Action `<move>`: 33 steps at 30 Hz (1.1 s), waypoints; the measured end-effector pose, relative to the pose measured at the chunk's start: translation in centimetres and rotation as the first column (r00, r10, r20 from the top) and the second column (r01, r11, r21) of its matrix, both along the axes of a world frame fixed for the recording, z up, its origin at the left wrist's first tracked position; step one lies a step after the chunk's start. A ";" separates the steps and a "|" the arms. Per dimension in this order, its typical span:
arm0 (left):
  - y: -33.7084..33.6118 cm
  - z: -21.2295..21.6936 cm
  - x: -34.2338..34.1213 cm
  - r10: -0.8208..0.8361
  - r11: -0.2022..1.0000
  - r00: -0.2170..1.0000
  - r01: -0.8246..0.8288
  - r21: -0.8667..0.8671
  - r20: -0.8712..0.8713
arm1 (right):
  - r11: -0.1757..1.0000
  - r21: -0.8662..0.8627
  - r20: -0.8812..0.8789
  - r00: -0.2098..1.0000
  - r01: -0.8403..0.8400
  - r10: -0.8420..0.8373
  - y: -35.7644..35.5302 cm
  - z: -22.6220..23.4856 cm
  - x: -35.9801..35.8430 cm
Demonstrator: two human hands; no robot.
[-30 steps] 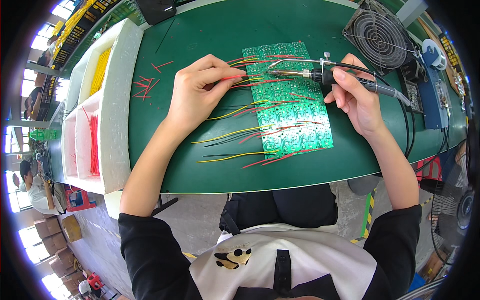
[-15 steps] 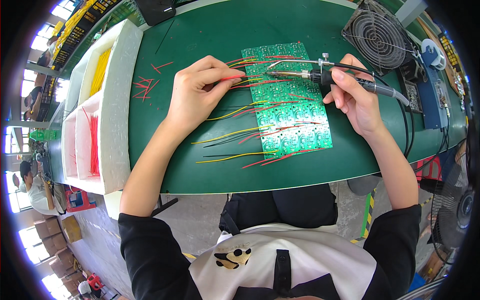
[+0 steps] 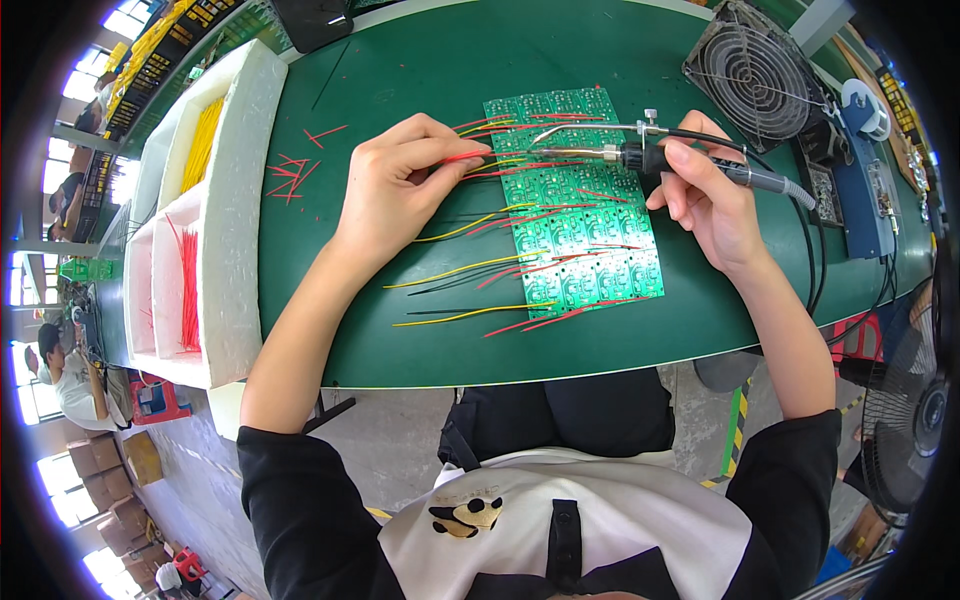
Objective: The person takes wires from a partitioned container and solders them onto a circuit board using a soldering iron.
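My left hand (image 3: 395, 185) pinches a red wire (image 3: 463, 157) between thumb and fingertips, just off the left edge of a green circuit board panel (image 3: 585, 225). The wire's far end reaches over the board. My right hand (image 3: 712, 195) grips a soldering iron (image 3: 632, 155) from the right, its metal tip at the board near that end of the wire. A thin curved feed tube (image 3: 590, 127) is clamped above the iron. Whether the tip touches the wire is too small to tell. Several red, yellow and black wires stick out leftward from the board.
A white foam box (image 3: 232, 220) at the left holds yellow wires (image 3: 203, 145) and red wires (image 3: 188, 290) in compartments. Short red wire pieces (image 3: 290, 177) lie beside it. A square fan (image 3: 752, 70) and a blue box-shaped unit (image 3: 862, 190) stand at the right, with black cables nearby.
The soldering iron's tip has shifted slightly toward me and to the left over the board. My left hand has stayed almost still with the red wire.
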State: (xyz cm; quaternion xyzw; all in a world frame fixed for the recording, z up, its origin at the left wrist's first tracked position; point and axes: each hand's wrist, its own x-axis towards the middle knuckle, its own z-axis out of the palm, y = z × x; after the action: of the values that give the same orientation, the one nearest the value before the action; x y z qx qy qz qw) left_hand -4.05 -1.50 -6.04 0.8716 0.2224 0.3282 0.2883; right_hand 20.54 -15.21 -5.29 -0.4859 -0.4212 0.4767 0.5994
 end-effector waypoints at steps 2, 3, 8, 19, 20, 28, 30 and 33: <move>0.0 0.0 0.0 -0.003 0.999 0.999 0.002 -0.033 -0.036 | 1.000 0.023 -0.028 0.999 0.020 -0.019 0.0 -0.2 0.2; 0.1 -0.1 -0.1 -0.004 0.999 0.999 0.003 -0.032 -0.034 | 1.000 0.023 -0.028 0.999 0.018 -0.017 0.0 -0.2 0.2; -0.1 0.1 -0.3 -0.006 0.999 1.000 0.005 -0.041 -0.013 | 0.999 0.029 -0.031 0.999 0.031 -0.030 0.0 -0.1 0.1; -1.1 4.9 -2.1 0.163 0.966 0.973 -0.123 -0.229 0.161 | 0.962 0.107 0.023 0.966 0.253 -0.257 -1.5 1.7 -0.6; -1.2 5.1 -2.2 0.165 0.966 0.972 -0.125 -0.225 0.167 | 0.948 0.086 0.001 0.952 0.305 -0.306 -2.0 2.1 -0.9; -1.3 5.2 -2.3 -0.040 0.813 0.957 0.198 -0.547 0.287 | 0.936 0.061 -0.261 0.911 0.347 -0.320 -4.7 0.4 -3.5; -2.0 4.5 -0.8 -0.142 0.884 0.962 0.229 -0.408 0.233 | 0.936 0.065 -0.257 0.912 0.345 -0.319 -5.1 0.4 -4.1; -3.0 4.7 -0.7 -0.066 0.996 0.981 0.053 -0.073 -0.184 | 0.918 0.025 -0.235 0.895 0.395 -0.379 -5.6 0.4 -4.4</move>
State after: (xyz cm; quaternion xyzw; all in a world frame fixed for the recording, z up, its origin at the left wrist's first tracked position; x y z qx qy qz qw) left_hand -4.79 -4.50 -1.29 0.8946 0.2332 0.2286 0.3052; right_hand 16.14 -20.86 -4.87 -0.4809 -0.2625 0.3844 0.7431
